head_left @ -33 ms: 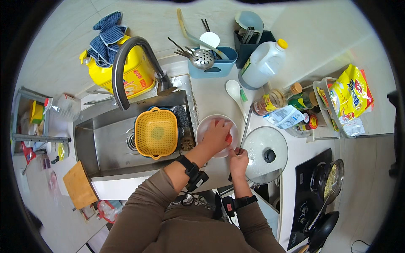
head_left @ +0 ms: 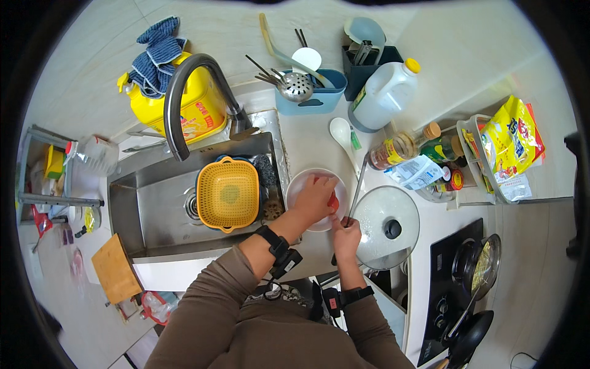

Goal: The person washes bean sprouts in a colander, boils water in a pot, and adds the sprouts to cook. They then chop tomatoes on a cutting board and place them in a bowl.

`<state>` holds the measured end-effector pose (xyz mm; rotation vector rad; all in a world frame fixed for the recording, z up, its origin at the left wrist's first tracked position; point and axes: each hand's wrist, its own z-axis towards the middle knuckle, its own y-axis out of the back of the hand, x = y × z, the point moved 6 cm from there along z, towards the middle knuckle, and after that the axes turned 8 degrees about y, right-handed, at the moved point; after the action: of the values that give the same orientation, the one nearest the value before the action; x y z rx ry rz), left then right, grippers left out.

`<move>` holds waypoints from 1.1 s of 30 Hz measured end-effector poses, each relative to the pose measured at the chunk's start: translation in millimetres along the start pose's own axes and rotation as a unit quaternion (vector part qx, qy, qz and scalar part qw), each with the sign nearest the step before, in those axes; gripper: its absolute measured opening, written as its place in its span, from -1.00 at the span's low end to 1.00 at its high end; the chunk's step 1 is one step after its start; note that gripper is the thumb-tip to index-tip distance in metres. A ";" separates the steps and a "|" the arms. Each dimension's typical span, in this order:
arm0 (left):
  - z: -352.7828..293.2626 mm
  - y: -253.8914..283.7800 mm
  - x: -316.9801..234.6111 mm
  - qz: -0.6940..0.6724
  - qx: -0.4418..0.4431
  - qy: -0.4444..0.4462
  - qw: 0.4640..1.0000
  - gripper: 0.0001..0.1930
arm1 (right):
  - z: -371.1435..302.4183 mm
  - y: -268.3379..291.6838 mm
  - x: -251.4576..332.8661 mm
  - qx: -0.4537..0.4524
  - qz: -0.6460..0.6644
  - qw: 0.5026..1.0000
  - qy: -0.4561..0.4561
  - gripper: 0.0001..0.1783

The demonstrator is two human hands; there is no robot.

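"What took up the most room?"

"The steel sink [head_left: 150, 184], over on the person's left. After it came the black cooktop [head_left: 444, 270], on the right."

"And between those two?"

"A round glass lid [head_left: 376, 212] with a dark knob lay on the right. The yellow basket [head_left: 227, 194] sat inside the sink, toward its right side. Then there was the pale bowl [head_left: 291, 192], on the counter between basket and lid."

"Where was the knife [head_left: 359, 184]?"

"Between bowl and lid, long and narrow, its blade pointing away from the person, so nearly edge-on that its face barely showed."

"What were the hands doing?"

"The left hand [head_left: 315, 198] reached over the bowl from above, its fingers curled tight around something. The right hand [head_left: 347, 238] was clamped around the knife near the handle, its thumb close to the left hand."

"And what did the left one hold?"

"A red piece of food [head_left: 333, 202], the smallest thing of all, held at the bowl's right side. Fingers hid most of it, so I couldn't tell its full shape."
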<state>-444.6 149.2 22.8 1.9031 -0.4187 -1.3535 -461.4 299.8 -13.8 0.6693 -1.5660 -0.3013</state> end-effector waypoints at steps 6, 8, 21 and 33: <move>-5.7 2.7 19.3 -0.063 -0.032 -0.146 0.987 -0.42 | -1.7 -10.4 -7.9 0.017 -0.022 1.000 -0.002 -0.64; -8.1 0.5 25.8 -0.081 -0.048 -0.156 0.983 -0.44 | 0.8 -16.7 -22.2 0.026 0.002 0.999 -0.026 -0.63; -94.3 75.9 24.8 -0.180 -0.147 -0.167 0.958 -0.50 | -44.7 -2.8 18.3 0.120 0.183 0.975 -0.023 -0.67; -481.4 257.7 407.3 -0.413 -0.397 0.338 0.747 -0.62 | -280.5 -206.2 146.5 0.361 0.145 0.921 0.037 -0.85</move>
<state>190.2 -97.6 17.5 1.6431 1.3116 -0.9132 -138.2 107.9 23.7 0.9768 -1.6678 0.5513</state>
